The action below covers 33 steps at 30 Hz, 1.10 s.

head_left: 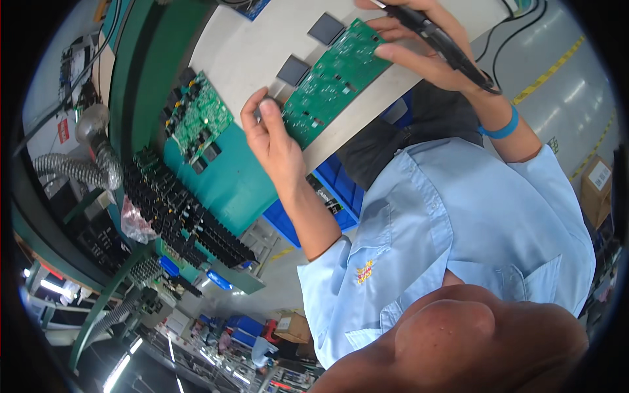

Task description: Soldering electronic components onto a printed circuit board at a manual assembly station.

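The left hand (272, 131) pinches the green circuit board (331, 78) at the bench (249, 46) edge, while the right hand (426, 46), clamped on a black tool (442, 42), works it unfinished.

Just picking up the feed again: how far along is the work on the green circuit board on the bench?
Done: two dark square parts lie beside the green circuit board on the pale bench, and a second populated board rests on the teal stand. In hand: the left hand steadies the board's corner while the right hand holds a black tool above it. Left: cannot tell which joints remain.
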{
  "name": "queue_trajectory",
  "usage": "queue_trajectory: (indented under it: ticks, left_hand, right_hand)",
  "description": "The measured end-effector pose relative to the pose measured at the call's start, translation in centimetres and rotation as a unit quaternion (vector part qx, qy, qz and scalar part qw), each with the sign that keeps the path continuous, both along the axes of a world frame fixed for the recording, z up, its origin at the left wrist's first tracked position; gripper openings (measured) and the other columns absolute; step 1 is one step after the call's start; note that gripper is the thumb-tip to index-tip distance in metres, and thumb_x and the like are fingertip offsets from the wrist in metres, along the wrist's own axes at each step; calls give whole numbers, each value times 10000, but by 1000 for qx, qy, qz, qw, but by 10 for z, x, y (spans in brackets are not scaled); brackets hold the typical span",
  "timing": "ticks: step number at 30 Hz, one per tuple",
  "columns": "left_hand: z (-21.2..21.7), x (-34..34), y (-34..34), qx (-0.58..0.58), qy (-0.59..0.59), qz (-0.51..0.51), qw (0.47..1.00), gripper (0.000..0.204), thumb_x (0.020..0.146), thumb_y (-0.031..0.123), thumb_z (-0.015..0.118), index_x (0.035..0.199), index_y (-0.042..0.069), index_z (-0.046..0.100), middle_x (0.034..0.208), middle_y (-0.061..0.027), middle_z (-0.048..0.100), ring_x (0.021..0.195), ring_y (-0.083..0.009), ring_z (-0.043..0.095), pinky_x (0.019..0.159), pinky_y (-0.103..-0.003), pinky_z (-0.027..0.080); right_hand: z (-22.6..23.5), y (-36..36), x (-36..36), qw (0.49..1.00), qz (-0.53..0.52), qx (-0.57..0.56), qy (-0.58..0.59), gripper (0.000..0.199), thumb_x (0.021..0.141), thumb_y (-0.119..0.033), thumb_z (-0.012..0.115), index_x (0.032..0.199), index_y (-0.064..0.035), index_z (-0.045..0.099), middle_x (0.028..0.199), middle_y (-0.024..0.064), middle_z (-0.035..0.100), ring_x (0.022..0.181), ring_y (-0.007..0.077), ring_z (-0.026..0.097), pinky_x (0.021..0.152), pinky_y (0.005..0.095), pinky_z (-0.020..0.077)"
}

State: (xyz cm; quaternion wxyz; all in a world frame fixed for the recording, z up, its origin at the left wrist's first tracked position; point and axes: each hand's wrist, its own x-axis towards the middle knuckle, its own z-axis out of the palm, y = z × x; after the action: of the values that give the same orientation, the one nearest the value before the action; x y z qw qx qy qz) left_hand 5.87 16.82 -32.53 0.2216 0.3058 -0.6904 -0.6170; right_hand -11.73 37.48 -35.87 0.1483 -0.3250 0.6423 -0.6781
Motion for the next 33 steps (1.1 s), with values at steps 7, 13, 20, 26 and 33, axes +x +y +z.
queue_trajectory:
  ticks: [7,13,20,26,33]
  left_hand:
    - [2,0,-4,10,9,-2,1000,287,1124,247,556,1306,28,591,905,9,570,766,-51,459,689,-188,378]
    - [0,0,-1,5,2,-10,1000,352,1138,308,521,1302,15,628,955,-4,557,869,-85,480,840,-222,389]
    - [14,6,-15,-1,1,-98,995,286,1037,157,666,1289,26,637,984,-56,675,807,-107,576,707,-252,466]
    - [47,-21,-3,-248,-21,-228,941,411,875,90,801,1261,7,686,1055,-116,761,857,-181,675,774,-305,520]
    - [81,-21,36,-424,-177,-293,838,439,821,97,799,1237,2,693,1100,-102,754,801,-306,701,736,-386,551]
  right_hand:
    - [-7,1,1,999,12,31,27,618,893,17,792,1432,18,490,1377,179,668,1082,213,722,926,309,611]
    - [-11,4,-1,997,10,37,70,622,894,15,793,1435,17,486,1371,177,671,1086,210,720,928,306,609]
    - [-4,9,-4,988,19,129,77,598,906,57,754,1434,16,478,1384,192,655,1109,229,715,953,308,599]
    - [-10,14,-8,973,50,86,208,585,913,129,692,1432,24,444,1444,243,590,1200,299,704,982,334,597]
    - [-25,7,-14,973,83,-156,146,606,905,179,654,1437,32,405,1459,281,545,1297,368,655,999,364,600]
